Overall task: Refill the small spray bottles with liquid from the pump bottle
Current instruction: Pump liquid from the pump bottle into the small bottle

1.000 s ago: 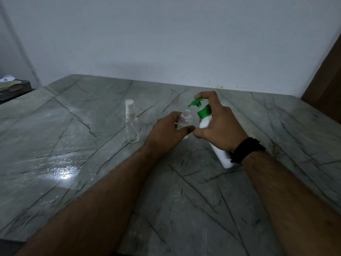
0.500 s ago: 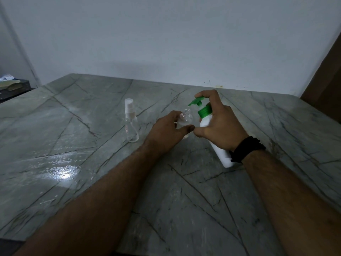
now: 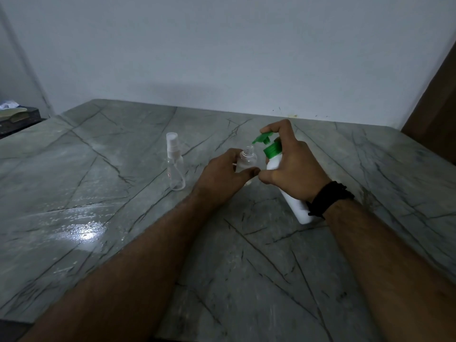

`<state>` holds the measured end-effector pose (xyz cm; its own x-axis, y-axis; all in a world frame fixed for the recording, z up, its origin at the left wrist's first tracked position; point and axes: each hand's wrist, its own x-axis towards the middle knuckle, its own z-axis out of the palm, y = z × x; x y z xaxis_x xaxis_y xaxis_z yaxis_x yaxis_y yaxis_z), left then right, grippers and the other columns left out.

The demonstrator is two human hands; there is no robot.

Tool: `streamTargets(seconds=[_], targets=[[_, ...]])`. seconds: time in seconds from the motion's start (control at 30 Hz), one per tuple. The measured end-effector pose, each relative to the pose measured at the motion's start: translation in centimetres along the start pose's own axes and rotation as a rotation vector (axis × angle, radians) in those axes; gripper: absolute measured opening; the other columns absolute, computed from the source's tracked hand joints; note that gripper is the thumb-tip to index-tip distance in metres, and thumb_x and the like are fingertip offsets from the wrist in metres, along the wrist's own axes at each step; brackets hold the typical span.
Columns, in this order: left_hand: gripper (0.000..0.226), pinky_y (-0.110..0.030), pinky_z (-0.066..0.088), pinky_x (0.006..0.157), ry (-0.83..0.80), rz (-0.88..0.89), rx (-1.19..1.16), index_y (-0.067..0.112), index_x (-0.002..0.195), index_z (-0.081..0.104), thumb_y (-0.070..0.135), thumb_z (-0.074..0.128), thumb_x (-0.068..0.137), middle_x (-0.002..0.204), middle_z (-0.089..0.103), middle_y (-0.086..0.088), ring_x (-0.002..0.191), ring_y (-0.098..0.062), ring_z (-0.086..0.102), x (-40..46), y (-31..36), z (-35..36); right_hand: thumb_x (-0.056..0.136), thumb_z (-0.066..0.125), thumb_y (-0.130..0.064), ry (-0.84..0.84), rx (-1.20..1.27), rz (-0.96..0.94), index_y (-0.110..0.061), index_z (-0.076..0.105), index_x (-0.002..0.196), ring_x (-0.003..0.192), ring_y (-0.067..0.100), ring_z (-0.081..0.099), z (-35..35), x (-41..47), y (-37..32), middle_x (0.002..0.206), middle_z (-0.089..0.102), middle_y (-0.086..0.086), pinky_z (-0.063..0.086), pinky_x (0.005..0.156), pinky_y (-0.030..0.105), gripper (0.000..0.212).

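Observation:
My left hand [image 3: 223,175] grips a small clear spray bottle [image 3: 247,159] with its cap off and its threaded neck open upward. My right hand [image 3: 293,166] holds the white pump bottle [image 3: 293,196] tilted toward it, with the index finger on the green pump head [image 3: 262,138]. The pump's spout sits just above the open neck. A second small clear spray bottle [image 3: 174,166], with its white sprayer on, stands upright on the table to the left of my hands.
The grey marble table [image 3: 123,230] has a wet, shiny patch at the left. A white wall runs along its far edge. A dark box with papers [image 3: 17,117] sits off the far left, and a brown wooden panel [image 3: 436,107] stands at the right.
My right index finger and the green pump head have risen slightly above the open bottle. Both hands otherwise stay in place.

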<state>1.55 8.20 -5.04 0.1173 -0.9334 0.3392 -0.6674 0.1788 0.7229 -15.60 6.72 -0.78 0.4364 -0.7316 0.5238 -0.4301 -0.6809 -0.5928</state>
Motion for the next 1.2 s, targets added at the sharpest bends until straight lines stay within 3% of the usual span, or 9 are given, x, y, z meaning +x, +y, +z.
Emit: streamTargets(seconds=[0.2,0.43,0.77,0.9,1.2], targets=[[0.058,-0.021,0.044,0.079,-0.009,0.003,0.003,0.022,0.132,0.051,0.049,0.068,0.083,0.127,0.062,0.002,0.101,-0.008,0.058,0.02,0.08,-0.02,0.063,0.082,-0.014,-0.014,-0.013,0.005,-0.03,0.042,0.126,0.075,0.01,0.064,0.17,-0.02,0.0,0.097,0.064,-0.009,0.057,0.066,0.032,0.076],[0.058,-0.024,0.047,0.083,-0.014,0.001,-0.002,0.022,0.133,0.05,0.048,0.068,0.083,0.128,0.062,0.001,0.107,-0.012,0.06,-0.01,0.14,0.01,0.062,0.081,-0.012,-0.026,0.002,0.004,-0.031,0.041,0.123,0.071,0.006,0.064,0.09,0.16,0.03,0.092,0.064,-0.011,0.053,0.061,0.022,0.076],[0.057,-0.025,0.049,0.082,-0.006,0.011,-0.02,0.024,0.128,0.053,0.051,0.069,0.081,0.122,0.064,0.004,0.096,-0.006,0.058,0.0,-0.18,0.01,0.063,0.081,-0.009,-0.028,0.009,-0.004,-0.03,0.042,0.128,0.068,0.004,0.061,0.07,0.06,-0.02,0.088,0.062,-0.012,0.047,0.057,0.016,0.079],[0.057,-0.027,0.05,0.085,-0.007,0.01,-0.006,0.024,0.129,0.053,0.052,0.069,0.081,0.122,0.064,0.003,0.099,-0.009,0.06,0.07,-0.1,0.01,0.063,0.082,-0.01,-0.025,0.005,0.007,-0.029,0.042,0.124,0.069,0.007,0.062,0.04,0.16,0.07,0.092,0.063,-0.01,0.051,0.059,0.022,0.075],[0.056,-0.031,0.052,0.089,0.002,0.016,-0.028,0.023,0.129,0.053,0.048,0.069,0.082,0.122,0.064,0.003,0.104,-0.011,0.061,-0.23,0.25,-0.16,0.063,0.08,-0.011,-0.031,0.017,-0.012,-0.029,0.042,0.127,0.066,0.003,0.061,0.05,0.12,0.08,0.085,0.062,-0.013,0.046,0.056,0.014,0.077]])
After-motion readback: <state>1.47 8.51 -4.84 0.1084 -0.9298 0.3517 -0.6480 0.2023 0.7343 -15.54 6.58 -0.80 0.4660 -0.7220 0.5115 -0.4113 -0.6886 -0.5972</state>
